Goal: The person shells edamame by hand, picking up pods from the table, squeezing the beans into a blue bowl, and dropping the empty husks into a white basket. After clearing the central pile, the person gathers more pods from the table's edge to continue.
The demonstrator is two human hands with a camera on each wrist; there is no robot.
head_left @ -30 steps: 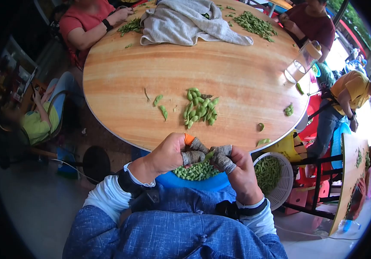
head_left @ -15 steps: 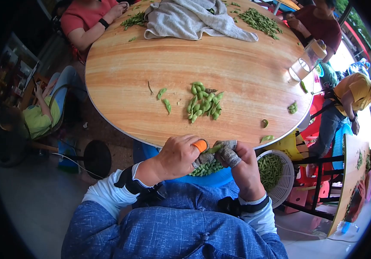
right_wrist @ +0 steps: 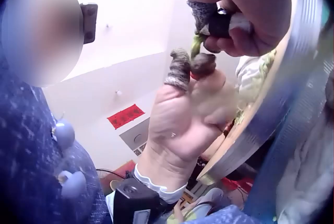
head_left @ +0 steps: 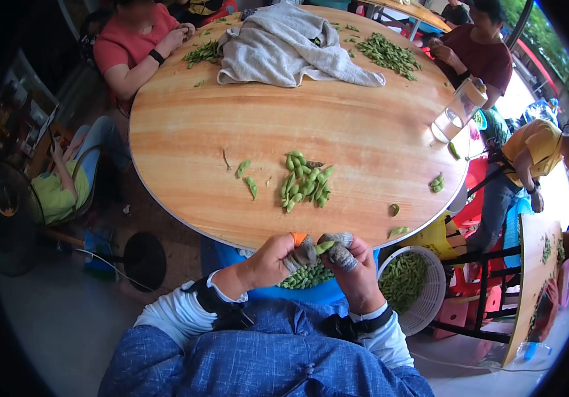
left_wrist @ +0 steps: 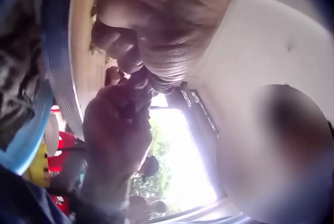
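An edamame pod (head_left: 325, 247) is held between my two hands over the near edge of the table. My left hand (head_left: 271, 262), with grey fabric finger covers and an orange band, pinches one end of it. The pod's other end is in the thumb and fingers of my right hand (head_left: 358, 276), which wears similar grey covers. In the right wrist view, the green pod (right_wrist: 197, 45) bridges both sets of fingertips. Below the hands, a blue basin (head_left: 314, 292) contains shelled green beans (head_left: 304, 277). The left wrist view is dim, and the pod is hidden there.
On the round wooden table (head_left: 218, 132) lie a pile of pods (head_left: 306, 182), a grey cloth (head_left: 284, 49) and a clear bottle (head_left: 453, 116). A white basket (head_left: 433, 304) of pods stands at right. Other people sit around the far side.
My left hand has turned, its orange band now facing less toward the camera than half a second ago. Both hands sit slightly lower in the head view, which has shifted too.
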